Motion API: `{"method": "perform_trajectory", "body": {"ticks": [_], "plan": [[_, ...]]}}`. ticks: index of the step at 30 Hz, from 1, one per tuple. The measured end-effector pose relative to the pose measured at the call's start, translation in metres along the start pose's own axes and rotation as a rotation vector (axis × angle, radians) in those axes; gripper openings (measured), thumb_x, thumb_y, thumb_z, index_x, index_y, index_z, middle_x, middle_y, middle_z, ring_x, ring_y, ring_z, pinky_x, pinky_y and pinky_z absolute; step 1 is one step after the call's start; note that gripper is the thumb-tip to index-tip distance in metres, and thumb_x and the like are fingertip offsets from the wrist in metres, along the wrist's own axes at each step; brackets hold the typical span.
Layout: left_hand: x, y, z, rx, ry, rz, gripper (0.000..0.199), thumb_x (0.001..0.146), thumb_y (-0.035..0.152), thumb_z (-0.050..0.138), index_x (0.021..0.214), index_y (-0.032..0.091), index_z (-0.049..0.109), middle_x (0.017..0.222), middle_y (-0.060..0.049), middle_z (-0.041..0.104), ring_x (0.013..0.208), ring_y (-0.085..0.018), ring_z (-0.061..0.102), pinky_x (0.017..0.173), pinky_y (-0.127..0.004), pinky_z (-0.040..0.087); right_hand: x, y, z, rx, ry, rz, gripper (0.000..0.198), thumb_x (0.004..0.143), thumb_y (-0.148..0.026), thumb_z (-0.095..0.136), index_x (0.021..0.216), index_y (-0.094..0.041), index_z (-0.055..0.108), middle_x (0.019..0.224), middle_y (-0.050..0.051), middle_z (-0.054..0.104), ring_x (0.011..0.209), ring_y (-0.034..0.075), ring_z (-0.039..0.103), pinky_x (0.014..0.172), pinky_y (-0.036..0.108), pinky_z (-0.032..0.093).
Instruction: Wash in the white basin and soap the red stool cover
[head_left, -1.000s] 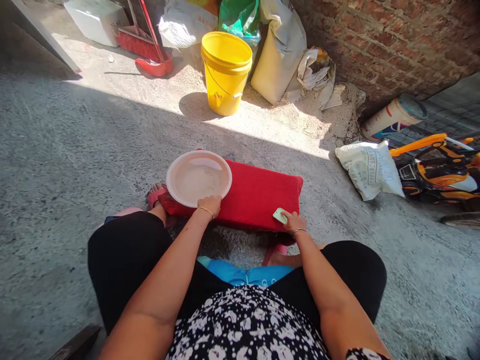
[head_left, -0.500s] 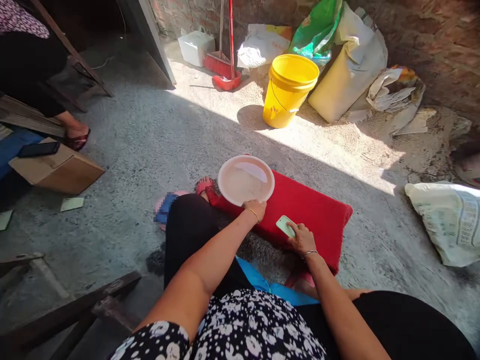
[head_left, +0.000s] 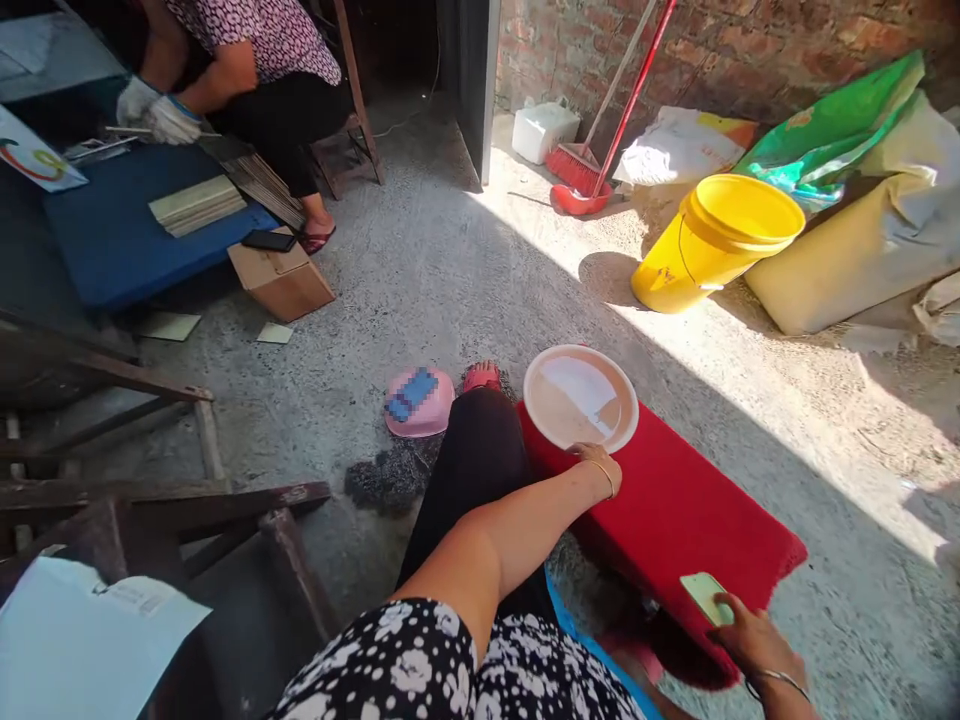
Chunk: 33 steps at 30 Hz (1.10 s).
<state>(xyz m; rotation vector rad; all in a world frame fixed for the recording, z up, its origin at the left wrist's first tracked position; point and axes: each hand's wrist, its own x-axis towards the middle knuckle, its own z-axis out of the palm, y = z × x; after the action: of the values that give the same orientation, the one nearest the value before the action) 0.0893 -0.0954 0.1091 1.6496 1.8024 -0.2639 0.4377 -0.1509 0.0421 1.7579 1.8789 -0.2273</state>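
Note:
My left hand point(head_left: 598, 468) is closed on the near rim of a round pale pink basin point(head_left: 626, 425) with cloudy water inside. The basin sits at the far end of a low bench covered in red cloth point(head_left: 705, 510). At the bench's near right edge, my right hand point(head_left: 757, 640) grips a pale green phone point(head_left: 703, 597), a flat piece with rounded corners. Thumb and fingers cover its lower end.
A yellow bucket point(head_left: 675, 265) stands in sunlight near sacks point(head_left: 832, 250). On the floor are a pink tub point(head_left: 442, 405) and a cardboard box point(head_left: 292, 290). Another person's gloved hands point(head_left: 161, 112) work at a blue table point(head_left: 97, 235). Dark wooden frames point(head_left: 247, 510) stand left.
The view has swung left, bringing the other person and blue table into sight. My right hand has moved with the phone towards the bench's near right edge; my left hand stays on the basin.

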Motion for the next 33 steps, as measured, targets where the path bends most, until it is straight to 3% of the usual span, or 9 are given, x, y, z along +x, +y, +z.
{"method": "perform_trajectory", "body": {"ticks": [6, 9, 11, 13, 20, 23, 26, 29, 33], "plan": [[-0.001, -0.016, -0.008, -0.055, 0.001, 0.054, 0.050, 0.083, 0.023, 0.050, 0.131, 0.017, 0.060, 0.140, -0.024, 0.050, 0.126, -0.041, 0.047, 0.089, -0.065, 0.046, 0.018, -0.181, -0.069, -0.028, 0.027, -0.317, 0.049, 0.084, -0.044, 0.048, 0.130, -0.028, 0.053, 0.119, 0.013, 0.057, 0.109, 0.029, 0.058, 0.083, 0.041, 0.046], [-0.001, -0.022, -0.010, -0.082, 0.017, 0.045, 0.050, 0.084, 0.031, 0.050, 0.132, 0.018, 0.060, 0.142, -0.021, 0.049, 0.126, -0.040, 0.046, 0.092, -0.065, 0.045, 0.025, -0.229, -0.081, -0.030, 0.057, -0.368, 0.045, 0.089, -0.045, 0.044, 0.127, -0.023, 0.056, 0.120, 0.014, 0.056, 0.111, 0.028, 0.056, 0.084, 0.038, 0.044], [0.000, -0.025, -0.011, -0.092, -0.007, 0.053, 0.052, 0.083, 0.031, 0.051, 0.133, 0.020, 0.058, 0.142, -0.019, 0.049, 0.125, -0.038, 0.047, 0.094, -0.064, 0.045, 0.026, -0.231, -0.076, -0.033, 0.033, -0.373, 0.045, 0.090, -0.045, 0.045, 0.128, -0.024, 0.055, 0.119, 0.013, 0.056, 0.110, 0.028, 0.056, 0.084, 0.038, 0.043], [0.001, -0.026, -0.013, -0.090, -0.031, 0.072, 0.052, 0.083, 0.026, 0.050, 0.134, 0.022, 0.057, 0.142, -0.018, 0.050, 0.125, -0.036, 0.048, 0.094, -0.063, 0.044, 0.023, -0.208, -0.064, -0.044, -0.016, -0.344, 0.049, 0.088, -0.043, 0.049, 0.134, -0.027, 0.050, 0.119, 0.012, 0.056, 0.109, 0.028, 0.057, 0.084, 0.038, 0.042], [-0.004, -0.031, -0.024, -0.026, -0.102, 0.122, 0.051, 0.086, 0.014, 0.044, 0.136, 0.022, 0.054, 0.139, -0.018, 0.053, 0.125, -0.034, 0.049, 0.093, -0.060, 0.044, -0.022, -0.034, -0.020, -0.114, -0.211, 0.091, 0.047, 0.083, -0.037, 0.054, 0.130, -0.032, 0.054, 0.117, 0.011, 0.059, 0.105, 0.028, 0.060, 0.084, 0.042, 0.043], [-0.005, -0.033, -0.026, 0.007, -0.097, 0.127, 0.048, 0.089, 0.013, 0.038, 0.133, 0.020, 0.056, 0.136, -0.017, 0.055, 0.124, -0.032, 0.050, 0.093, -0.056, 0.046, -0.023, -0.004, -0.024, -0.112, -0.244, 0.229, 0.045, 0.083, -0.035, 0.054, 0.128, -0.031, 0.057, 0.118, 0.011, 0.058, 0.106, 0.028, 0.060, 0.084, 0.042, 0.043], [-0.005, -0.034, -0.023, 0.036, -0.070, 0.122, 0.046, 0.092, 0.014, 0.032, 0.128, 0.022, 0.059, 0.132, -0.015, 0.057, 0.122, -0.029, 0.052, 0.093, -0.052, 0.046, 0.000, -0.033, -0.048, -0.037, -0.142, 0.152, 0.051, 0.082, -0.041, 0.058, 0.132, -0.030, 0.053, 0.120, 0.010, 0.057, 0.107, 0.027, 0.058, 0.084, 0.039, 0.042], [-0.005, -0.036, -0.019, 0.074, -0.038, 0.127, 0.046, 0.093, 0.017, 0.028, 0.125, 0.022, 0.060, 0.129, -0.015, 0.058, 0.120, -0.029, 0.054, 0.091, -0.050, 0.047, 0.033, -0.101, -0.083, 0.037, 0.008, -0.018, 0.052, 0.083, -0.045, 0.057, 0.133, -0.030, 0.052, 0.119, 0.010, 0.056, 0.105, 0.026, 0.056, 0.082, 0.036, 0.040], [-0.004, -0.038, -0.017, 0.151, -0.013, 0.124, 0.046, 0.094, 0.019, 0.027, 0.126, 0.021, 0.059, 0.127, -0.016, 0.058, 0.118, -0.030, 0.055, 0.089, -0.050, 0.048, 0.067, -0.181, -0.116, 0.100, 0.072, -0.212, 0.052, 0.083, -0.042, 0.059, 0.134, -0.032, 0.050, 0.121, 0.008, 0.054, 0.108, 0.024, 0.053, 0.086, 0.035, 0.036]]}}
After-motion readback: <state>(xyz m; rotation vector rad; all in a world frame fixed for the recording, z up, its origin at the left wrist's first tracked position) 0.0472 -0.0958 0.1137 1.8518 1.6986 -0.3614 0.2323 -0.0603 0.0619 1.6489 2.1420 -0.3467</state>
